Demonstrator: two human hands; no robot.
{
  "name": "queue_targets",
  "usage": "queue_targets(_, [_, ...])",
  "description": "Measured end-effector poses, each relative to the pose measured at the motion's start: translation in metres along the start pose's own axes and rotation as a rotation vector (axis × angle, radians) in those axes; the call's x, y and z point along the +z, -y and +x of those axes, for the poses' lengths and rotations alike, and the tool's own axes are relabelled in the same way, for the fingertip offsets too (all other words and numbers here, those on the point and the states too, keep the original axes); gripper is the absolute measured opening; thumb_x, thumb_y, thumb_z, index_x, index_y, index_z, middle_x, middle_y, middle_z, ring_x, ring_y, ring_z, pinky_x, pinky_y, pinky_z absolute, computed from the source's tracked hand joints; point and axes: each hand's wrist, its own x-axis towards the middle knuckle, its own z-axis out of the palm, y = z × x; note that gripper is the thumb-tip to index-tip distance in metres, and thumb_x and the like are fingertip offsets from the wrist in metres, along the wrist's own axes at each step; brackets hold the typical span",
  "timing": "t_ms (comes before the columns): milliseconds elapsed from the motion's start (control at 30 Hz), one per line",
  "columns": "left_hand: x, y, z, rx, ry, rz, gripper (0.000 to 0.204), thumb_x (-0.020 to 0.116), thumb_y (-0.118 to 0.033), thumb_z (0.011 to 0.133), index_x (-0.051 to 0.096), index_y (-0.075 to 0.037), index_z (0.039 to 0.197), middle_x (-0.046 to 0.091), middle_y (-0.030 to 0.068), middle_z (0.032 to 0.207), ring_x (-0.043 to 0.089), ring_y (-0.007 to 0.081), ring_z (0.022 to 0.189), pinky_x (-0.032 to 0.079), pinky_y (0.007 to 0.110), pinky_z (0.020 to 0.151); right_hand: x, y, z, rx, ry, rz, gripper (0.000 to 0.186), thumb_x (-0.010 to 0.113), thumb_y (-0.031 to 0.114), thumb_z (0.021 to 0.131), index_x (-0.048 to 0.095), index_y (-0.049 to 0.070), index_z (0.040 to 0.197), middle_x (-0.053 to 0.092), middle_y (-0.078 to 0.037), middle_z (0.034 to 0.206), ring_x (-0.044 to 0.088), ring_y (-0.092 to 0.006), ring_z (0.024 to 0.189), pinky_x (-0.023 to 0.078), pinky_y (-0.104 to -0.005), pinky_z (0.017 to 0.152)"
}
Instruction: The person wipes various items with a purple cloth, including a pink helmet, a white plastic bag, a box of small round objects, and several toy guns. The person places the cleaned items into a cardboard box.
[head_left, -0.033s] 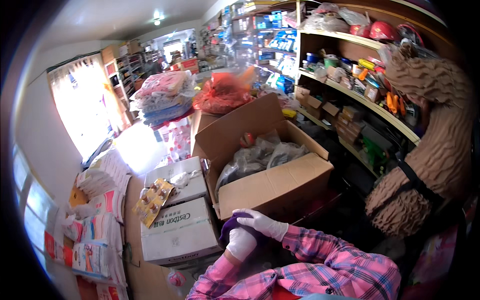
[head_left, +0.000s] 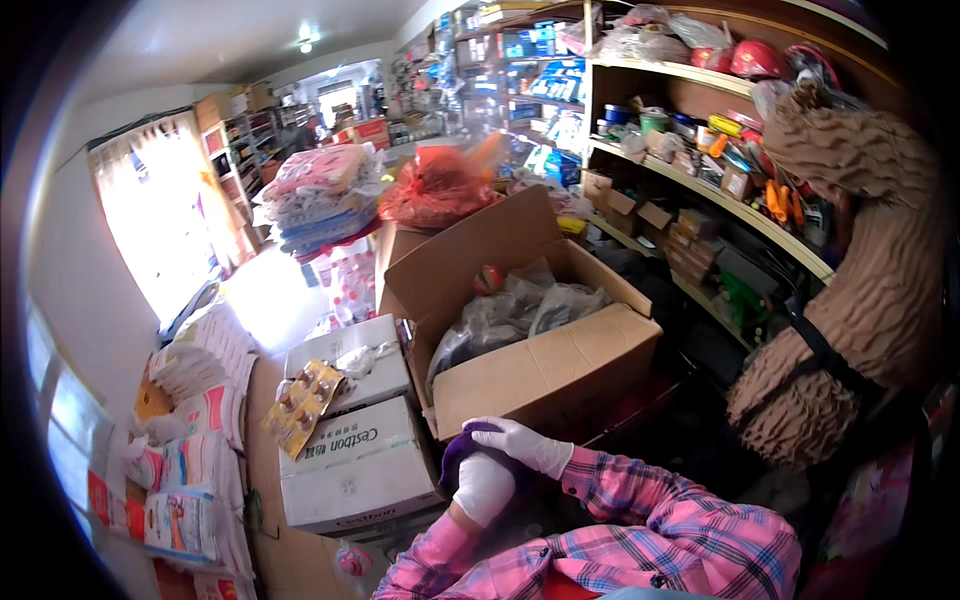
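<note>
Both my hands wear white gloves and meet at a bunched purple cloth (head_left: pixel 456 452), in front of an open cardboard box (head_left: pixel 545 375). My right hand (head_left: pixel 528 446) is closed over the cloth's top, its fingers reaching left across it. My left hand (head_left: pixel 484 490) grips the cloth from the near side; its fingertips are hidden in the folds. Whether the cloth covers another object cannot be seen. Inside the box lie grey items in clear plastic bags (head_left: pixel 500 318) and a small red-and-white round thing (head_left: pixel 488 280).
Left of the box stand two white cartons (head_left: pixel 355 465), one bearing a gold blister card (head_left: pixel 303 408) with brown round pieces. Stacked packages (head_left: pixel 190 470) line the left side. Crowded shelves (head_left: pixel 700 170) and a bulky brown textured object (head_left: pixel 850 310) stand right. A red plastic bag (head_left: pixel 435 190) lies behind.
The whole view has shifted very slightly. My hands keep the same hold on the purple cloth.
</note>
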Motion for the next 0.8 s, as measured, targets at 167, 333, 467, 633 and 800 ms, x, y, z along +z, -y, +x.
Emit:
queue_targets(167, [-0.025, -0.036, -0.020, -0.043, -0.068, 0.156, 0.044, 0.056, -0.015, 0.076, 0.060, 0.017, 0.106, 0.054, 0.0354, 0.118, 0.055, 0.0430, 0.109, 0.043, 0.044, 0.093, -0.008, -0.002, -0.004, 0.072, -0.161, 0.167, 0.033, 0.055, 0.022, 0.098, 0.059, 0.002, 0.122, 0.064, -0.006, 0.114, 0.057, -0.0138, 0.105, 0.043, -0.0278, 0.096])
queue_targets(333, [-0.010, -0.025, -0.043, -0.081, -0.513, -0.926, 0.066, 0.069, -0.028, 0.086, 0.042, 0.012, 0.131, 0.053, 0.0287, 0.125, 0.050, 0.0381, 0.121, 0.038, 0.044, 0.104, 0.001, 0.010, -0.022, 0.036, -0.187, 0.473, 0.050, 0.036, 0.041, 0.103, 0.049, 0.002, 0.132, 0.058, -0.008, 0.127, 0.054, -0.0167, 0.114, 0.041, -0.0321, 0.101])
queue_targets(467, [0.016, 0.025, -0.045, -0.342, -0.463, -1.871, 0.036, 0.065, -0.015, 0.090, 0.054, 0.006, 0.118, 0.065, 0.0131, 0.109, 0.063, 0.0179, 0.096, 0.050, 0.031, 0.086, 0.032, 0.003, -0.037, -0.015, -0.149, 0.540, 0.051, 0.043, 0.031, 0.102, 0.035, 0.003, 0.144, 0.050, -0.010, 0.137, 0.049, -0.0225, 0.122, 0.037, -0.0383, 0.106])
queue_targets(633, [-0.002, 0.054, -0.082, -0.297, -0.453, -2.191, 0.019, 0.062, -0.001, 0.087, 0.059, -0.001, 0.106, 0.068, 0.0102, 0.100, 0.066, 0.0194, 0.087, 0.054, 0.033, 0.082, 0.042, -0.004, -0.053, 0.029, -0.193, -0.040, 0.034, 0.064, 0.010, 0.089, 0.058, 0.000, 0.122, 0.065, -0.005, 0.107, 0.060, -0.0138, 0.097, 0.047, -0.0287, 0.090])
queue_targets(800, [-0.018, 0.071, -0.108, -0.422, -0.554, -2.005, 0.010, 0.067, -0.002, 0.085, 0.061, -0.003, 0.093, 0.066, 0.0023, 0.085, 0.062, 0.0109, 0.075, 0.051, 0.024, 0.069, 0.041, -0.004, -0.063, -0.147, -0.312, -0.564, 0.025, 0.069, 0.011, 0.087, 0.059, 0.002, 0.108, 0.061, -0.003, 0.099, 0.057, -0.0120, 0.092, 0.046, -0.0277, 0.088])
